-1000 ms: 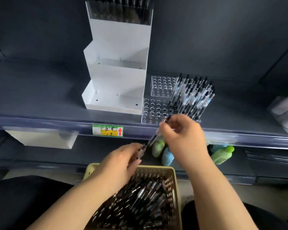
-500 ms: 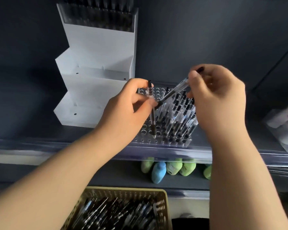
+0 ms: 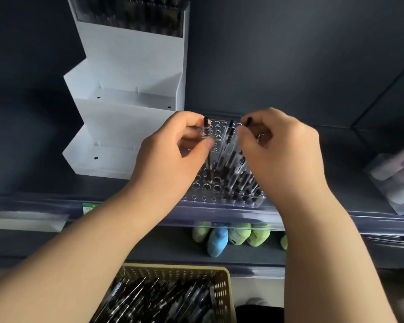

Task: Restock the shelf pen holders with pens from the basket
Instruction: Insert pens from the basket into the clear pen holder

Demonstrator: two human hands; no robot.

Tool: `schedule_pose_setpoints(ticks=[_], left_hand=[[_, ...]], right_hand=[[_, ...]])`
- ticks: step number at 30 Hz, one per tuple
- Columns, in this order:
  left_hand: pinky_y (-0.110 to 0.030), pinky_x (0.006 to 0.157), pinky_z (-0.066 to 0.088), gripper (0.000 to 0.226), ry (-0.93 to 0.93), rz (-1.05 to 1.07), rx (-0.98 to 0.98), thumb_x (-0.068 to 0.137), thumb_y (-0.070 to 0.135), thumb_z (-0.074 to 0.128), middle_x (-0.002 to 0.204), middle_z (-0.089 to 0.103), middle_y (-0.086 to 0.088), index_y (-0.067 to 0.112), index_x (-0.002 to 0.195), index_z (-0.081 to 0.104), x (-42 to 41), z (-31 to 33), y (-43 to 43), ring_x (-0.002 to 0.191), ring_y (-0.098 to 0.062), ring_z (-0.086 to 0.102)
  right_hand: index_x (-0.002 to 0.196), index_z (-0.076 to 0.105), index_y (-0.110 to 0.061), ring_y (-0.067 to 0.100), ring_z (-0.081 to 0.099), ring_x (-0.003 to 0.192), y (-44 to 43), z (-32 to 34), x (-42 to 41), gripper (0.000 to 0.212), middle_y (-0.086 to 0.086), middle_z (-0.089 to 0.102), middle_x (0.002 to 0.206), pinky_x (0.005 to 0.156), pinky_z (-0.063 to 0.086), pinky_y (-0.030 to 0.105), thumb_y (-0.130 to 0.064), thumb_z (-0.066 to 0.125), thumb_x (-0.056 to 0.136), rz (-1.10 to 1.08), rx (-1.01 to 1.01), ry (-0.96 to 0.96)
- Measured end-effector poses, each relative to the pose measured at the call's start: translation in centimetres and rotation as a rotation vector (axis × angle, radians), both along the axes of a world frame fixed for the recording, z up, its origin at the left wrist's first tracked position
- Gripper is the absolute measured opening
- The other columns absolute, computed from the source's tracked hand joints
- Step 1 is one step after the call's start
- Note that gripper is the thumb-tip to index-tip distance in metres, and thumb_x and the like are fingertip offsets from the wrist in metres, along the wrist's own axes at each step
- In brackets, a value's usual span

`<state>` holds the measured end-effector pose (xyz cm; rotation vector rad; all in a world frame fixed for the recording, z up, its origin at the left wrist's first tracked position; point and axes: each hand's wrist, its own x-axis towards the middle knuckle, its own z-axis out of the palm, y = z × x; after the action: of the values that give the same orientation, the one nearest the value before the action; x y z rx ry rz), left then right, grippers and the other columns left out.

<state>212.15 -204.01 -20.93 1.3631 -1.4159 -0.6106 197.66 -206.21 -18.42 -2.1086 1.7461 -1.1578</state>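
A clear perforated pen holder [image 3: 203,195] stands on the dark shelf, its right side filled with clear black-capped pens [image 3: 239,173]. My left hand [image 3: 170,157] pinches an upright pen [image 3: 206,130] near its top, the pen's lower end down among the holder's left holes. My right hand [image 3: 280,155] pinches another pen [image 3: 247,122] by its black top, over the filled rows. A tan plastic basket [image 3: 222,290] full of pens sits below, between my forearms.
A white stepped display stand [image 3: 131,117] stands left of the holder, with dark pens in its top tier. Green and blue bottles [image 3: 219,238] lie on the lower shelf. Packaged goods [image 3: 397,178] sit at the right edge. A green price tag [image 3: 89,207] marks the shelf rail.
Both hands rose from the basket to the clear holder, each with a pen. The left pen now stands upright in the holder's left holes; the right pen went from slanted to nearly upright.
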Motion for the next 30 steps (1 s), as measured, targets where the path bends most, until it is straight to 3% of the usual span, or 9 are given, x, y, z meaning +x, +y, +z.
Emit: schedule_pose_setpoints(ticks=[10, 22, 30], left_hand=[[-0.009, 0.076, 0.047, 0.022, -0.029, -0.011, -0.010, 0.083, 0.021, 0.068, 0.089, 0.067, 0.013, 0.032, 0.099, 0.057, 0.3, -0.2, 0.2, 0.084, 0.001, 0.062], [-0.004, 0.073, 0.044, 0.023, -0.026, -0.040, -0.005, 0.082, 0.018, 0.070, 0.087, 0.067, 0.013, 0.027, 0.101, 0.060, 0.0, -0.4, 0.2, 0.081, 0.002, 0.061], [-0.001, 0.071, 0.043, 0.025, -0.045, -0.042, -0.074, 0.082, 0.012, 0.070, 0.085, 0.065, 0.018, 0.019, 0.105, 0.064, -0.6, -0.4, 0.2, 0.081, 0.002, 0.062]], right_hand=[[0.100, 0.065, -0.029, 0.015, 0.056, 0.084, -0.3, -0.1, 0.9, 0.014, -0.013, 0.065, 0.088, 0.069, 0.047, 0.029, -0.034, 0.059, 0.088, -0.010, 0.044, 0.070], [0.092, 0.070, -0.030, 0.017, 0.058, 0.085, -0.6, -0.4, 0.7, 0.011, -0.009, 0.067, 0.088, 0.070, 0.050, 0.033, -0.026, 0.060, 0.087, -0.023, 0.012, 0.100], [0.105, 0.068, -0.037, 0.018, 0.055, 0.098, -0.9, -0.9, 1.0, 0.020, -0.008, 0.062, 0.098, 0.071, 0.046, 0.031, -0.032, 0.060, 0.088, 0.010, -0.001, 0.198]])
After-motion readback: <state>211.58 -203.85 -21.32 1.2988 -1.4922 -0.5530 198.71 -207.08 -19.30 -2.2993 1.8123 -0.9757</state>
